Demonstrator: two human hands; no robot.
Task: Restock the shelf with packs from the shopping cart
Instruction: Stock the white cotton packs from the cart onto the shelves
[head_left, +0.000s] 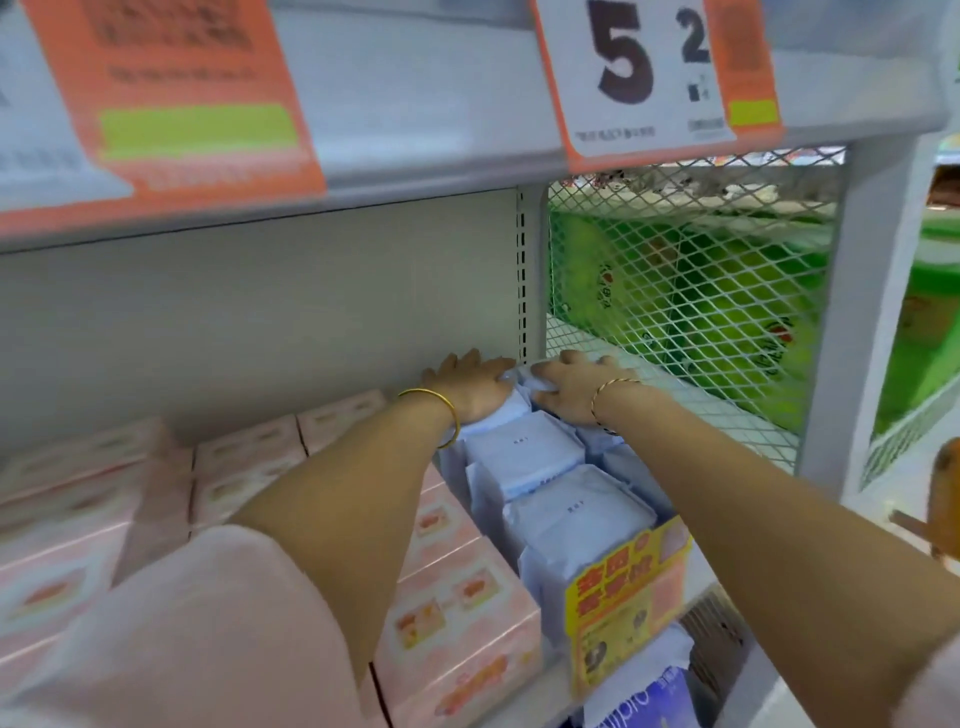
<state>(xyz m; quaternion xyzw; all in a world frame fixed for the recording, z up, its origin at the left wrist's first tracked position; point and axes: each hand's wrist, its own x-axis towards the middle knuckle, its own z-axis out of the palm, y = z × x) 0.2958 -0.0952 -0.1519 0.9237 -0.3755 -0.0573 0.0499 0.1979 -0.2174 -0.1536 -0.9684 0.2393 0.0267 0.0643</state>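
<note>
Both my arms reach deep into the shelf bay. My left hand (475, 384) and my right hand (571, 387) lie side by side on top of the rearmost pale blue pack (511, 402), pressing on it near the grey back wall. My fingers lie flat over its top, thumbs meeting at the crinkled plastic between them. In front of it, a row of the same pale blue packs (524, 460) runs toward the shelf's front edge. The shopping cart is out of view.
Pink boxes (457, 603) fill the shelf to the left of the blue row. A wire-mesh divider (691, 291) closes the right side, with green packs behind it. A yellow promo tag (628, 603) hangs at the front edge. Price signs (634, 73) hang from the shelf above.
</note>
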